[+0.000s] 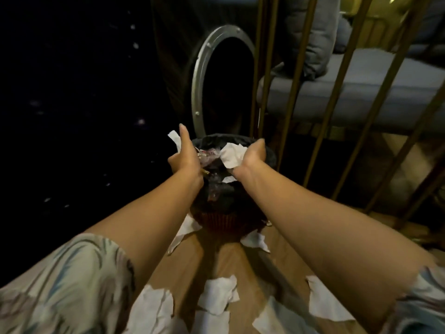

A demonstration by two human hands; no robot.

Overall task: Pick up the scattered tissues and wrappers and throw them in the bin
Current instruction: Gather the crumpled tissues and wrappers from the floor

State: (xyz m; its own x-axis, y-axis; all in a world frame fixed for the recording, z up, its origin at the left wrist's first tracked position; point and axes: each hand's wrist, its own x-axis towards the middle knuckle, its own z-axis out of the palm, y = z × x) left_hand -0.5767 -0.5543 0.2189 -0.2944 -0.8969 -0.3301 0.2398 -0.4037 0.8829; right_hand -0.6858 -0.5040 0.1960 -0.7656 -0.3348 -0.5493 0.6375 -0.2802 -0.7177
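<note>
Now both over bin [228, 222]: left hand [184, 159] fingers curled round wrappers [208, 154], right hand [254, 154] fingers clutching white tissue [232, 155] (more tissues [218, 295] on floor [216, 261]).

A metal ring [199, 75] behind and gold bars [292, 97] rightward hem the bin [226, 224].

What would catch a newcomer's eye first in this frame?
Two bare arms reach over the black-lined bin at centre, the right hand holding a white tissue above it and the left hand beside crumpled wrappers. More tissues lie scattered on the wood floor in the foreground. A metal-rimmed ring stands behind the bin.
</note>
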